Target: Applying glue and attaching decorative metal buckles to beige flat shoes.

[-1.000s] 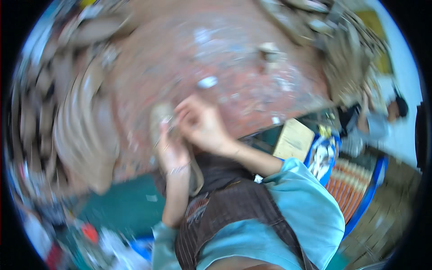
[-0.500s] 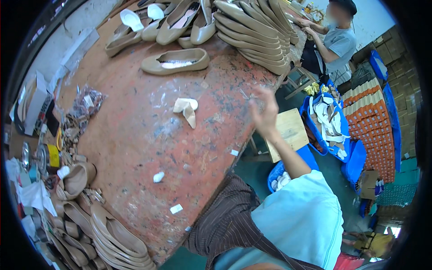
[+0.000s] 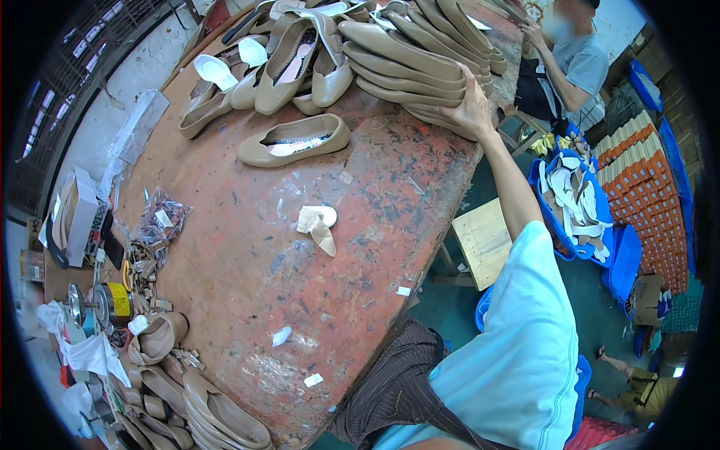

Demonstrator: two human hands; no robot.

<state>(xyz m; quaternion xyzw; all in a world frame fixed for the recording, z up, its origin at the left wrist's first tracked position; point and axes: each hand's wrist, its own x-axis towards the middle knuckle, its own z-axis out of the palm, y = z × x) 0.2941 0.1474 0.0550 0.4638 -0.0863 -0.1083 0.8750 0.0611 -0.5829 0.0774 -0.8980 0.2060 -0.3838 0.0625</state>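
My right hand [image 3: 474, 111] reaches to the far edge of the table. Its fingers and thumb are closed round the right-hand ends of several nested beige flat shoes [image 3: 405, 67] in a stack. The fingers lie against the ends, and how many shoes they hold I cannot tell. Left of the stack, a single beige flat shoe [image 3: 294, 140] with a patterned insole lies on the worn red-brown table [image 3: 225, 247]. Behind it is a heap of more beige shoes [image 3: 289, 71], some with white insoles [image 3: 215, 73] sticking out. My left hand is out of view.
Cream scraps [image 3: 319, 227] and a white crumpled bit [image 3: 282, 336] lie on the table. More shoes [image 3: 217, 409] and a yellow-labelled metal tool [image 3: 112, 304] crowd the left side. A wooden stool [image 3: 482, 244], blue bins [image 3: 574, 202] and a seated co-worker [image 3: 574, 71] are at right.
My right hand, raised and blurred over the table's right edge before, has moved up and away to the shoe stack and closed on it. The view has shifted slightly.
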